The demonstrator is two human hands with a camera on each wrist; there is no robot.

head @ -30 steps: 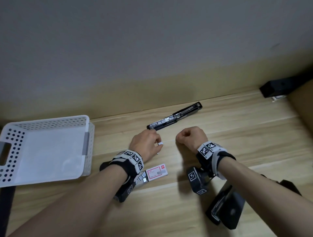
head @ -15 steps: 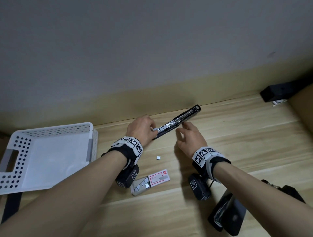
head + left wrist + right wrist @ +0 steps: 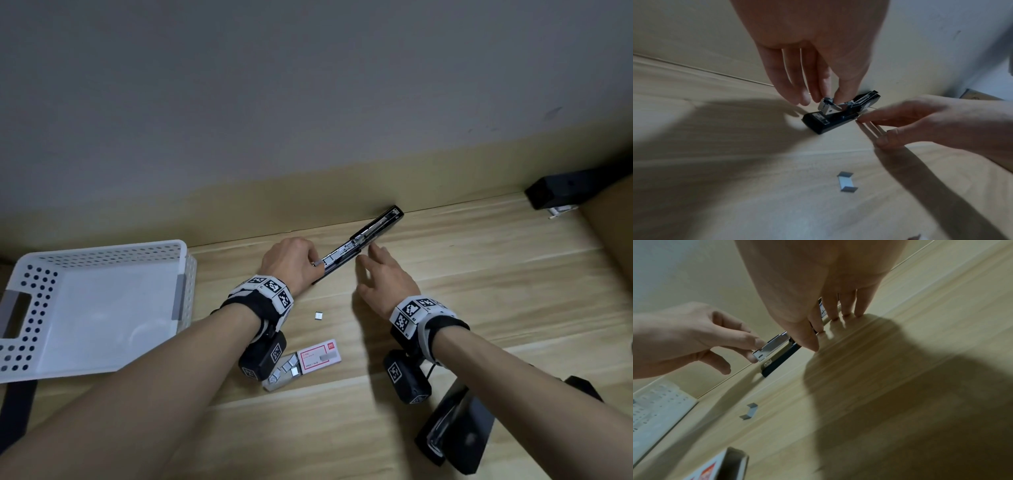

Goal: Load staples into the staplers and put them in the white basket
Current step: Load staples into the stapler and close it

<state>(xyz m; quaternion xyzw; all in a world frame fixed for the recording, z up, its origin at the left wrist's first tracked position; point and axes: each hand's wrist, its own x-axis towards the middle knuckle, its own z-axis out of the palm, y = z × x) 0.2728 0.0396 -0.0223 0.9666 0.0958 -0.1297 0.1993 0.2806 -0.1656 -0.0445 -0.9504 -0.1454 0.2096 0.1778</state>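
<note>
A black stapler point(image 3: 363, 240) lies opened out flat near the wall, its metal magazine facing up. My left hand point(image 3: 315, 263) pinches the near end of the stapler's metal magazine point(image 3: 827, 104) between thumb and fingers. My right hand point(image 3: 368, 260) is open, with its straight fingertips point(image 3: 818, 332) down on the table against the stapler's right side. A short strip of staples point(image 3: 319, 315) lies loose on the wood between my wrists. The white basket point(image 3: 186, 274) stands at the left with nothing in it.
A red and white staple box point(image 3: 318, 356) with its tray of staples point(image 3: 284, 371) pulled out lies by my left wrist. A second black stapler point(image 3: 455, 435) lies at the near right. Another black stapler point(image 3: 561, 193) sits at the back right by a cardboard edge.
Both hands moved forward from the middle of the table to the stapler. The left hand let a staple strip fall on the wood and took hold of the magazine; the right hand opened.
</note>
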